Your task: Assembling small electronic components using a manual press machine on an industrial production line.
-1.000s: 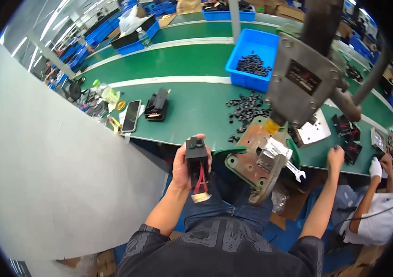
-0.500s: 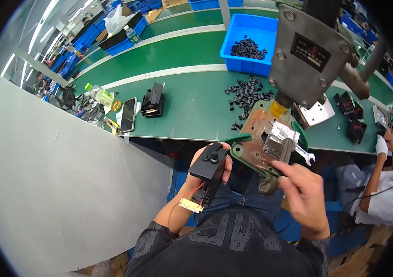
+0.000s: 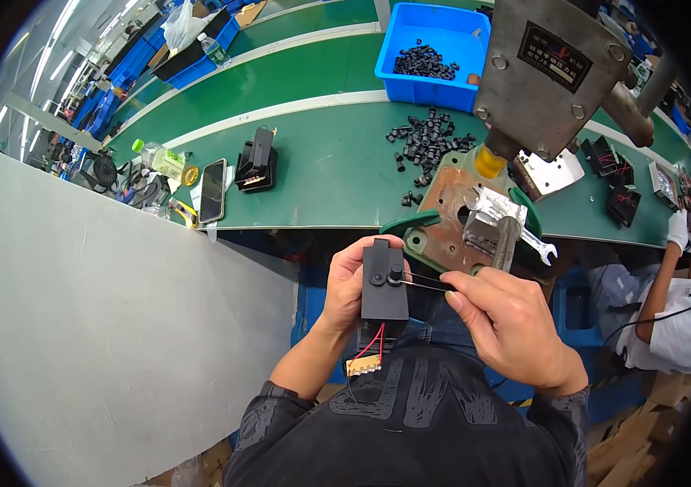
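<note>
My left hand [image 3: 343,290] is wrapped round a black plastic box [image 3: 385,303], held upright in front of my torso. A small black knob [image 3: 395,273] stands up from its face, beside a round fitting. Red wires run from the lower end of the box to a small yellowish circuit board [image 3: 364,365] that dangles there. My right hand [image 3: 517,326] pinches thin tweezers [image 3: 426,282] between thumb and fingers. Their tips reach the knob's side; I cannot tell whether they grip it.
A hand press [image 3: 540,89] with a green base stands right of centre, a wrench [image 3: 537,247] on its plate. Small black caps [image 3: 426,146] lie beside it, below a blue bin [image 3: 434,91]. A phone [image 3: 212,191] and another black box [image 3: 258,162] sit left. A co-worker [image 3: 670,316] sits right.
My right hand has moved left from beside the press to the box, and the tweezers now show clearly at the knob. My left hand has turned the box more upright.
</note>
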`<state>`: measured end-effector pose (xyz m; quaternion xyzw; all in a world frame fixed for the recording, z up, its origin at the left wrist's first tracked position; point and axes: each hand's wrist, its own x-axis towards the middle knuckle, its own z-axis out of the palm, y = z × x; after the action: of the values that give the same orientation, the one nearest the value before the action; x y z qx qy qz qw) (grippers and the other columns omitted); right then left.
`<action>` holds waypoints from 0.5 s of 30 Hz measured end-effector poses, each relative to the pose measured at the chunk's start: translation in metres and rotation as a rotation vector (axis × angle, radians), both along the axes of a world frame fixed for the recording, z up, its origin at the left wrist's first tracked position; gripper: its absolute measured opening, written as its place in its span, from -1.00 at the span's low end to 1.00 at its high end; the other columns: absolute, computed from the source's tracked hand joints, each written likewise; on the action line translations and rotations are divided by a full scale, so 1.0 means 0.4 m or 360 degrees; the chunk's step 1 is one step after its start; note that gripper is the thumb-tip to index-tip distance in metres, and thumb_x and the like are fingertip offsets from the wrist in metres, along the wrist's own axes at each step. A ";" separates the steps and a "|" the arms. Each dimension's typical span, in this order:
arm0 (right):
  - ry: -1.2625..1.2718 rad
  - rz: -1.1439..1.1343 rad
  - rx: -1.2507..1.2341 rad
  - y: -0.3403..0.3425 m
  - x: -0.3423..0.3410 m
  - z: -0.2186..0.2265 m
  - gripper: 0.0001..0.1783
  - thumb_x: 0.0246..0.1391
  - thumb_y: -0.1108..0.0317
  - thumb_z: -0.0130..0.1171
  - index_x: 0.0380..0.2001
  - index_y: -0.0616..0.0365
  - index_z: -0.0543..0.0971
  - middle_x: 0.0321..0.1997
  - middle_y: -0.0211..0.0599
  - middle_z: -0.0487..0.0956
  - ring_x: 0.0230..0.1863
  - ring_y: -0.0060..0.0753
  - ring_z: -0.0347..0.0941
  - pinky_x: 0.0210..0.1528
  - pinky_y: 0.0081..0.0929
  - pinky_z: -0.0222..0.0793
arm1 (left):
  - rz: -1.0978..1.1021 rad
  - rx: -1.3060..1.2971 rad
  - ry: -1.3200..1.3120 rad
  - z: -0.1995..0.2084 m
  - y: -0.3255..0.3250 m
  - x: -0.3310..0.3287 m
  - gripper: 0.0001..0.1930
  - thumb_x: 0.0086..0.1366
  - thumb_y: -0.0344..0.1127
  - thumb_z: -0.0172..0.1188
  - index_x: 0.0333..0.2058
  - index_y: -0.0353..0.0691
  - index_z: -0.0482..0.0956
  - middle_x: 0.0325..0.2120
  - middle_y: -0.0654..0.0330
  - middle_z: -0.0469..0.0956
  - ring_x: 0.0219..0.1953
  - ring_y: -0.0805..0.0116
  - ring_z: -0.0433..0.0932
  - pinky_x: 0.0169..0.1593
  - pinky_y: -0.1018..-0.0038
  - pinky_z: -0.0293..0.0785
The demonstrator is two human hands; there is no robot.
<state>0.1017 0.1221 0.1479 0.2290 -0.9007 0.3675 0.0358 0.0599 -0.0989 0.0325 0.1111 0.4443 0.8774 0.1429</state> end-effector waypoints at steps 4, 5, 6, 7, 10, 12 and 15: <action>-0.0014 0.0000 0.0050 0.000 0.000 0.007 -0.82 0.07 0.54 0.18 -0.22 0.29 0.62 -0.54 -0.30 0.46 -0.62 -0.35 0.26 -0.55 -0.43 0.20 | 0.0013 -0.0015 0.0023 -0.006 -0.002 0.000 -0.58 0.31 -0.16 0.21 0.02 -0.32 0.49 -0.39 0.03 0.60 -0.37 0.34 0.59 -0.29 0.55 0.50; -0.0023 -0.0001 0.0064 0.001 0.000 0.009 -0.82 0.07 0.54 0.19 -0.22 0.29 0.62 -0.54 -0.30 0.46 -0.63 -0.35 0.26 -0.55 -0.43 0.20 | 0.0019 -0.0023 0.0029 -0.008 -0.003 0.000 -0.58 0.31 -0.16 0.21 0.02 -0.33 0.49 -0.39 0.04 0.60 -0.37 0.34 0.59 -0.29 0.55 0.50; -0.0032 -0.0001 0.0078 0.001 0.000 0.011 -0.82 0.07 0.54 0.19 -0.22 0.29 0.62 -0.54 -0.30 0.46 -0.63 -0.35 0.26 -0.56 -0.43 0.20 | 0.0025 -0.0031 0.0034 -0.009 -0.004 0.001 -0.57 0.30 -0.16 0.22 0.02 -0.33 0.49 -0.39 0.05 0.60 -0.37 0.34 0.59 -0.28 0.56 0.50; -0.0035 -0.0001 0.0079 0.001 -0.001 0.011 -0.82 0.07 0.54 0.19 -0.22 0.29 0.62 -0.54 -0.30 0.46 -0.63 -0.35 0.26 -0.56 -0.43 0.20 | 0.0025 -0.0030 0.0031 -0.012 -0.003 0.001 -0.57 0.30 -0.16 0.22 0.02 -0.33 0.49 -0.39 0.05 0.60 -0.37 0.34 0.59 -0.28 0.56 0.50; -0.0002 0.0019 0.0122 0.002 -0.004 0.012 -0.82 0.07 0.54 0.19 -0.22 0.28 0.62 -0.53 -0.30 0.46 -0.64 -0.34 0.26 -0.57 -0.43 0.19 | 0.0119 -0.0105 0.0043 -0.019 0.002 0.003 -0.60 0.27 -0.26 0.15 0.03 -0.36 0.45 -0.44 -0.08 0.57 -0.52 0.29 0.54 -0.44 0.54 0.48; 0.0006 0.0023 0.0136 0.003 -0.006 0.013 -0.82 0.07 0.54 0.19 -0.22 0.28 0.62 -0.53 -0.30 0.46 -0.64 -0.34 0.26 -0.58 -0.44 0.19 | 0.0147 -0.0131 0.0044 -0.020 0.004 0.004 -0.60 0.26 -0.30 0.13 0.03 -0.37 0.43 -0.45 -0.12 0.57 -0.57 0.28 0.53 -0.49 0.54 0.47; 0.0039 0.0040 0.0207 0.005 -0.007 0.018 -0.82 0.06 0.54 0.19 -0.23 0.28 0.62 -0.53 -0.29 0.47 -0.64 -0.33 0.26 -0.59 -0.44 0.18 | 0.0208 -0.0179 0.0049 -0.013 0.010 0.008 -0.59 0.24 -0.32 0.13 0.03 -0.37 0.44 -0.47 -0.10 0.57 -0.57 0.29 0.52 -0.49 0.55 0.46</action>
<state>0.0988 0.1241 0.1553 0.2467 -0.9192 0.3059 0.0272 0.0629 -0.0950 0.0274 0.0871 0.5014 0.8567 0.0845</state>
